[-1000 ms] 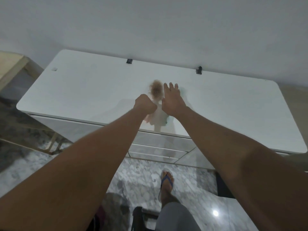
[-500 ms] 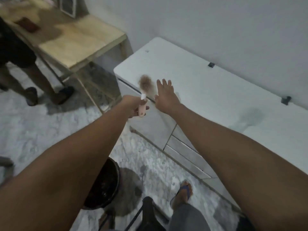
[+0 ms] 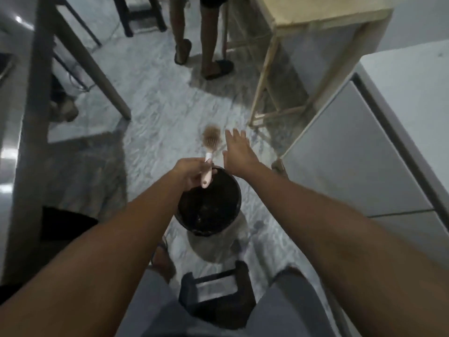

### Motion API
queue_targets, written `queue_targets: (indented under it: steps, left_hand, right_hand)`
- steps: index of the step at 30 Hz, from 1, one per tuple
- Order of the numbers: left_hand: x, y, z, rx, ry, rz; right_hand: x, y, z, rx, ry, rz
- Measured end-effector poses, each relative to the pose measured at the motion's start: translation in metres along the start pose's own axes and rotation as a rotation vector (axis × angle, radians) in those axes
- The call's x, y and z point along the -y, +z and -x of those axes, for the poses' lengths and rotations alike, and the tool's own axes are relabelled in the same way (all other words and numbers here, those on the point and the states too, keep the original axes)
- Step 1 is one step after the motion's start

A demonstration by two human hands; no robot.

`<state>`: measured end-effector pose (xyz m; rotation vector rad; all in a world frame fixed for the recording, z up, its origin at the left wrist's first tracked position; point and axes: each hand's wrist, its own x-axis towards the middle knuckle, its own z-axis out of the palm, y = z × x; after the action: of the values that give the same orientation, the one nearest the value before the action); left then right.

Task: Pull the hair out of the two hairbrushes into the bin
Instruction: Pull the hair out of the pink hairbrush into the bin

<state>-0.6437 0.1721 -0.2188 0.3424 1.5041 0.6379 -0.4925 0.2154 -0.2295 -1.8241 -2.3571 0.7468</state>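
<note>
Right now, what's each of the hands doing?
Left hand: closed around the handle of the hairbrush, above the bin.
Right hand: open, fingers spread, holding nothing, beside the brush head.

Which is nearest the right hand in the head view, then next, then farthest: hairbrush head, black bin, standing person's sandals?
From the right hand:
1. Hairbrush head, just to its left, clogged with hair.
2. Black bin, below it on the floor.
3. Standing person's sandals, far up the floor.
</note>
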Motion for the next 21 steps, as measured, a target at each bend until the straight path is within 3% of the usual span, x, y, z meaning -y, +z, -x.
queue_targets:
  steps: [12, 21]
  left_hand:
    - [0.175, -0.074, -0.133, -0.052, -0.091, 0.211]
    - [0.240, -0.077, -0.149, -0.031, -0.051, 0.275]
  right_hand:
    - [-0.022, 0.216, -0.027, 0.160, -0.044, 0.059]
    - [-0.036, 0.272, -0.004, 0.168, -0.050, 0.018]
